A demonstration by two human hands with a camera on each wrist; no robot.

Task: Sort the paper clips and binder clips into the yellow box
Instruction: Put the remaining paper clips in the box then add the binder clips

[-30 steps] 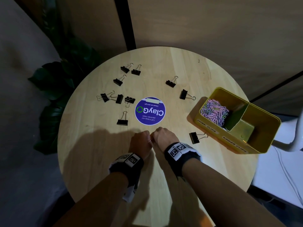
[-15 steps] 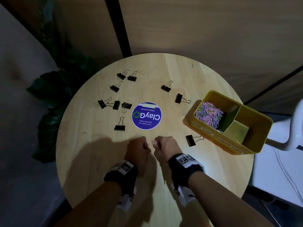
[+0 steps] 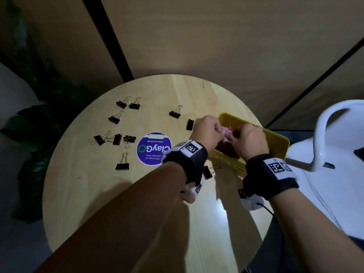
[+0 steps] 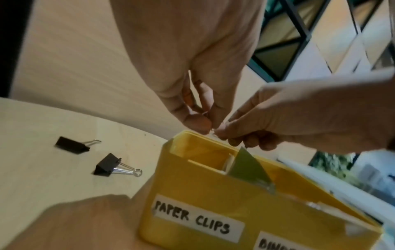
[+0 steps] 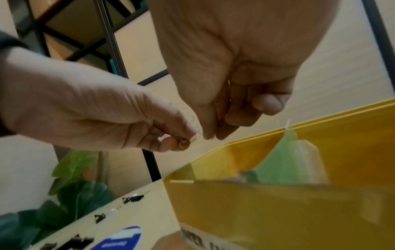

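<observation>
Both hands [image 3: 226, 134] hover together above the yellow box [image 3: 279, 142].

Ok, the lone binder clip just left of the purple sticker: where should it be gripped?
Probably pinch the black body of that binder clip across its short ends, coming straight down. It lies flat, wire handles pointing away from the person, with bare table around it.
</observation>
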